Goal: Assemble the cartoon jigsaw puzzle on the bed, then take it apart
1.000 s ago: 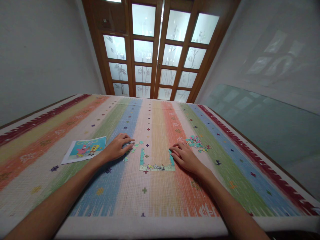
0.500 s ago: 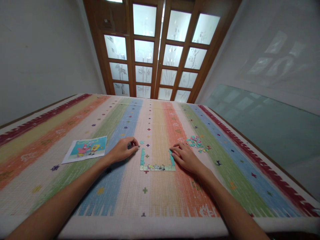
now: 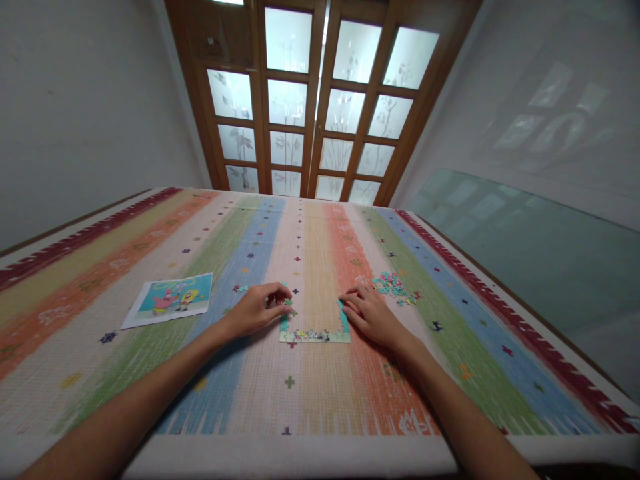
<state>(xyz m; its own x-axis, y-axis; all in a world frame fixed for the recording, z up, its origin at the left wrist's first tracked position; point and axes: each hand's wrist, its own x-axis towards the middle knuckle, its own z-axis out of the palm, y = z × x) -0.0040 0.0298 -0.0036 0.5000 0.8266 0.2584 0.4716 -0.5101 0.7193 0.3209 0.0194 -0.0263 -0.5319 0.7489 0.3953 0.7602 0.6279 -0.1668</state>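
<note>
Left hand (image 3: 256,309) half-curled, thumb near forefinger, at the upper left end of a U-shaped jigsaw border (image 3: 316,337); whether a piece is pinched, I cannot tell. Right hand (image 3: 371,316) loosely bent, fingertips at the border's upper right end; grip likewise unclear. Border lies flat between the hands, framing striped tablecloth (image 3: 320,393). Loose-piece pile (image 3: 391,285) just beyond the right hand; a few stray pieces (image 3: 242,289) beyond the left. Cartoon print (image 3: 173,300) to the left. Cloth covers tabletop. Room: wood-framed frosted-glass doors (image 3: 315,120) opposite, pale walls (image 3: 90,107), greenish panel (image 3: 525,260) at right.
</note>
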